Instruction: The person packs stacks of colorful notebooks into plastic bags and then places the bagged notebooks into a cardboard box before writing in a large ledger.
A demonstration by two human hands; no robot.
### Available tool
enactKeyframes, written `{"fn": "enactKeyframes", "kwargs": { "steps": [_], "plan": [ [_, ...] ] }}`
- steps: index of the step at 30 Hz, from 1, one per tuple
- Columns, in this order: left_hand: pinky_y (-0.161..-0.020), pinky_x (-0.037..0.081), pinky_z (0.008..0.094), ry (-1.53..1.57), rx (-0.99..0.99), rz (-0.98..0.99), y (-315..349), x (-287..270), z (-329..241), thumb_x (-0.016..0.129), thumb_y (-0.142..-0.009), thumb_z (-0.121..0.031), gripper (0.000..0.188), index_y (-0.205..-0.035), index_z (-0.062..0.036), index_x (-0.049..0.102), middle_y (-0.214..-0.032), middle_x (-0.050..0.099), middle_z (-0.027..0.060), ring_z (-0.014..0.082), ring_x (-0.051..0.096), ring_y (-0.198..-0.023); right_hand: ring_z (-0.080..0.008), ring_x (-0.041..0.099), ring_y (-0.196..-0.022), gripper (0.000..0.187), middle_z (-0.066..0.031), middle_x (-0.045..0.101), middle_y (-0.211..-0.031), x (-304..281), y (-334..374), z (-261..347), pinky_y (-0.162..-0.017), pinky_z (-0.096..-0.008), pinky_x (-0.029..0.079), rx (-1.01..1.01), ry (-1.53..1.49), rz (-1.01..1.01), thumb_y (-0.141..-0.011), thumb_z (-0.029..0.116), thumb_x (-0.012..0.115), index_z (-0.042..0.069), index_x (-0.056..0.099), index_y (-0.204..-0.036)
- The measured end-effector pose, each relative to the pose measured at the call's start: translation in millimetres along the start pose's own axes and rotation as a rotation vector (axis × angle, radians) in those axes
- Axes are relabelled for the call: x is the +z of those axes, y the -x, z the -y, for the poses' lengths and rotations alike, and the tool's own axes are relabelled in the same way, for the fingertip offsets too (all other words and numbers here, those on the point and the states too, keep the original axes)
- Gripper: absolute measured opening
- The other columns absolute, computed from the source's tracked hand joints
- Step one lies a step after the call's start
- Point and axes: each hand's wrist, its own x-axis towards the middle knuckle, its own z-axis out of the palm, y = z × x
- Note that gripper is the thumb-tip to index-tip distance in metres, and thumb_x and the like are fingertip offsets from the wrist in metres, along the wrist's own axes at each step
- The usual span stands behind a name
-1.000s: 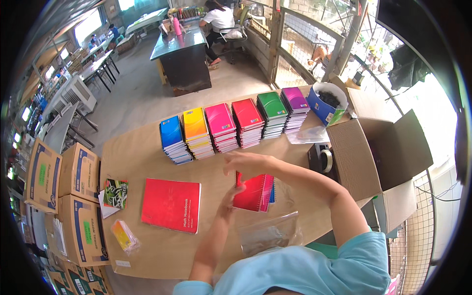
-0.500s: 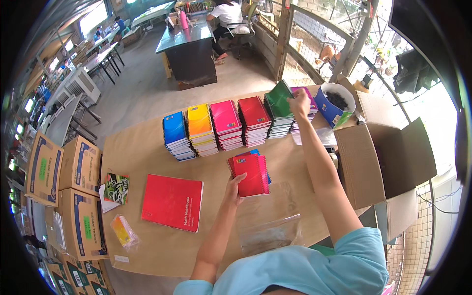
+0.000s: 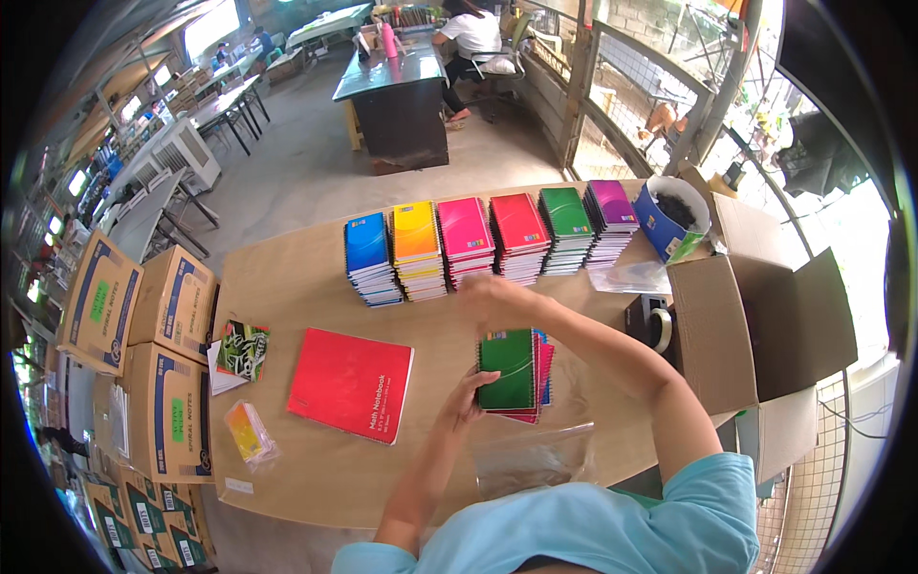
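Note:
My left hand grips a small bundle of spiral notebooks, thumb on the top cover. A green spiral notebook lies on top, with pink and blue ones showing at its edges. Above the bundle passes my right hand, smeared by motion, so its fingers cannot be made out. Behind it stands a row of notebook stacks: a blue stack, a yellow stack, a pink stack, a red stack, a green stack and a purple stack.
A large red notebook lies left of my hands. Clear plastic bags are near my body. An open carton and a tape roll stand right, a blue tub behind. Closed cartons line the left edge.
My right hand has moved left and nearer from the green stack. The green notebook now covers the red one on the bundle in my left hand. The view has shifted slightly.

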Motion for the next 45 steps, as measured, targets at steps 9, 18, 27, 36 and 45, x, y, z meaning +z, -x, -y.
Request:
{"fn": "enactKeyframes", "kwargs": {
  "steps": [9,18,27,36,45],
  "plan": [
    [-0.078,0.059,0.0359,-0.048,0.294,-0.286,9.0,-25.6,-31.7,0.068,-0.08,-0.007,0.051,-0.127,0.0001,0.049,-0.111,0.062,0.013,0.0245,0.066,-0.095,-0.0305,0.061,-0.106,0.019,-0.0122,0.066,-0.101,36.9,-107.0,-57.9,-0.101,-0.0406,0.044,0.06,0.509,-0.53,-0.087,0.011,0.052,0.002,0.065,-0.098],
    [-0.077,0.059,0.0359,-0.095,0.23,-0.228,15.4,-44.0,-44.5,0.063,-0.089,-0.017,0.04,-0.124,0.0001,0.054,-0.11,0.066,0.0121,0.0215,0.068,-0.092,-0.0304,0.064,-0.105,0.027,-0.0087,0.072,-0.096,-50.5,-3.8,16.8,-0.094,-0.0407,0.05,0.132,-0.622,-0.472,-0.067,-0.009,0.067,0.005,0.074,-0.089],
    [-0.084,0.057,0.0396,-0.175,0.015,-0.019,3.4,-11.3,4.6,0.065,-0.09,-0.031,0.053,-0.129,0.0026,0.051,-0.114,0.066,0.0151,0.0242,0.068,-0.1,-0.0289,0.054,-0.118,0.028,-0.0111,0.064,-0.12,-12.7,72.5,0.7,-0.102,-0.0392,0.043,-0.004,-0.477,-0.255,-0.071,-0.006,0.068,0.013,0.078,-0.088],
    [-0.083,0.058,0.0407,-0.095,0.087,-0.087,-26.6,0.3,22.4,0.06,-0.086,-0.018,0.045,-0.125,0.0033,0.051,-0.113,0.066,0.0159,0.0266,0.068,-0.099,-0.0328,0.051,-0.128,0.052,-0.0136,0.059,-0.134,-75.8,190.7,-176.0,-0.109,-0.0462,0.038,1.058,0.569,-0.404,-0.078,0.001,0.061,0.013,0.062,-0.128],
    [-0.087,0.056,0.0422,-0.199,0.212,-0.179,-11.0,5.1,15.5,0.062,-0.087,-0.019,0.045,-0.125,0.0031,0.051,-0.113,0.065,0.0151,0.0277,0.067,-0.1,-0.0274,0.07,-0.085,0.036,-0.0137,0.072,-0.095,-53.9,153.3,32.0,-0.076,-0.0337,0.054,0.618,0.03,-1.16,-0.074,-0.009,0.062,0.005,0.074,-0.104]
  ]
}}
